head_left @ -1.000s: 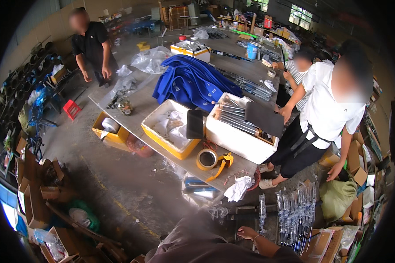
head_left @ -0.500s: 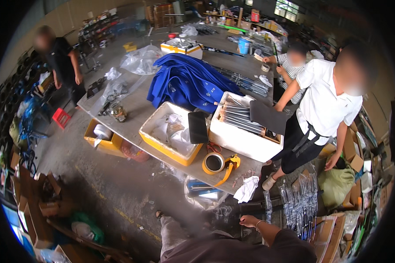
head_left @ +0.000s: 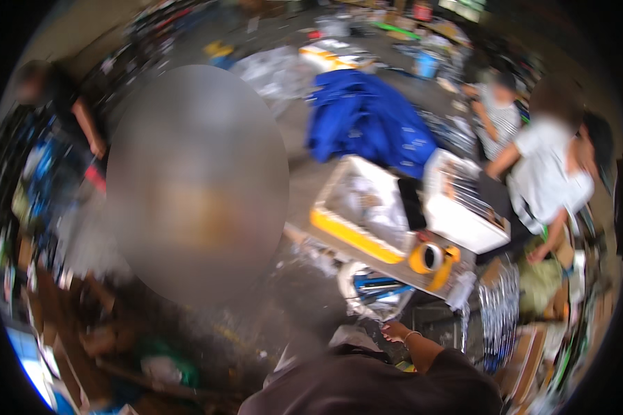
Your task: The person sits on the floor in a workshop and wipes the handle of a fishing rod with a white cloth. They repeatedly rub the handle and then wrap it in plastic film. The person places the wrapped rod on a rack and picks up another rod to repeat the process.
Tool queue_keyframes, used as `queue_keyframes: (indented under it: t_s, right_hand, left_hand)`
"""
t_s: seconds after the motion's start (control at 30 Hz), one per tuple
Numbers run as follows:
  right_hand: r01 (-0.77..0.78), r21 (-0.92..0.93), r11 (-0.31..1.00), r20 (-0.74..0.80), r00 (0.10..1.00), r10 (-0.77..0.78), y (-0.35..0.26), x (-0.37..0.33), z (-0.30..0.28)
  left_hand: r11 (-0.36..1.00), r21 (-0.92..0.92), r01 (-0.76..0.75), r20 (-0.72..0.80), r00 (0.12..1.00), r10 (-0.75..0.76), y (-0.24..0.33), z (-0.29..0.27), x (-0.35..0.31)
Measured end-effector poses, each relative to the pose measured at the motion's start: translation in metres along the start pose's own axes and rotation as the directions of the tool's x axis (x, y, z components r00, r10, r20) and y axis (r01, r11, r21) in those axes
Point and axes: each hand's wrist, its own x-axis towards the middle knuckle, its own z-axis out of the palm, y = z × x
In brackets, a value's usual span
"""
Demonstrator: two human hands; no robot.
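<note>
My right hand hangs low in front of my body, below the table's near edge, with a pale band at the wrist. Motion smears its fingers, and I cannot make out anything in them. Nearest to it is a white bag-lined container holding blue long pieces, beneath the table. Above, near the table's corner, lie a roll of tape and a yellow tape dispenser. My left hand is out of view.
On the table stand a foam box with white wrapping, another foam box of rods and a blue cloth. A person in white stands right. Wrapped rods lie nearby. A grey blurred patch hides the table's left part.
My view has turned left, so the table and its boxes sit farther right in the picture. My right hand stays low, slightly higher in view. The picture is more blurred.
</note>
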Motion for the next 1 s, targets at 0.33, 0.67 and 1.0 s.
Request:
queue_keyframes:
  t_s: [0.33,0.67,1.0]
  right_hand:
    - [-0.109,-0.979,-0.171,-0.001,0.846,-0.533,0.141,0.072,0.198]
    - [0.16,-0.616,-0.771,0.496,0.839,-0.223,0.256,0.326,0.516]
    - [0.353,-0.216,-0.91,0.56,0.809,0.181,0.496,0.52,0.836]
  left_hand:
    - [0.947,-0.266,0.178,0.397,0.916,-0.061,0.04,0.007,0.077]
    - [0.888,0.171,0.427,-0.011,0.902,-0.432,0.053,0.069,0.011]
    - [0.87,0.09,0.484,0.281,0.826,-0.489,0.18,0.236,0.081]
